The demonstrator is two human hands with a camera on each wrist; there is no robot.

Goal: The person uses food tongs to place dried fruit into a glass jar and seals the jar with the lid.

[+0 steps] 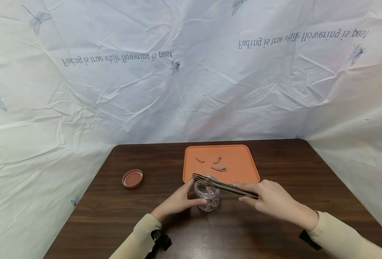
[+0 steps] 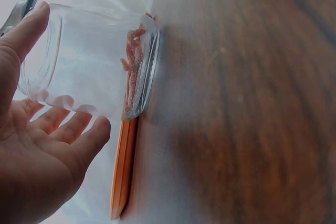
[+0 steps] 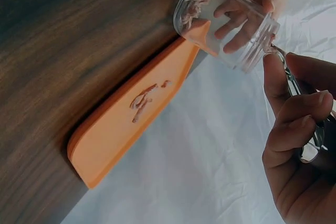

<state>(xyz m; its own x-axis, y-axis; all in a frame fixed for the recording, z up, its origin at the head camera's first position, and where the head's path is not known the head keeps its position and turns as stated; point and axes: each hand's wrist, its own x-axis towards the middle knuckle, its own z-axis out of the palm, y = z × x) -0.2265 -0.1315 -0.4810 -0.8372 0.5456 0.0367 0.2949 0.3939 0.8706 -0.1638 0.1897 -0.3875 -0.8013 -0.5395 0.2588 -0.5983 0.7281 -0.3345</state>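
A clear jar (image 1: 212, 201) stands upright on the table just in front of an orange tray (image 1: 239, 163). Around the jar's upper part curl the thumb and fingers of my left hand (image 1: 177, 202). Metal tongs (image 1: 226, 187) are gripped in my right hand (image 1: 271, 198), their tips over the jar's open mouth; whether they pinch anything I cannot tell. Pinkish-brown strips (image 2: 133, 61) lie at the jar's bottom in the left wrist view. Three more small pieces or clumps, including one long strip (image 1: 219, 168), are on the tray.
A round reddish-pink lid (image 1: 133, 178) lies at the left of the dark wooden table (image 1: 155, 158). Behind the table and along its sides hangs a wrinkled white sheet (image 1: 203, 90) with printed lettering and flowers.
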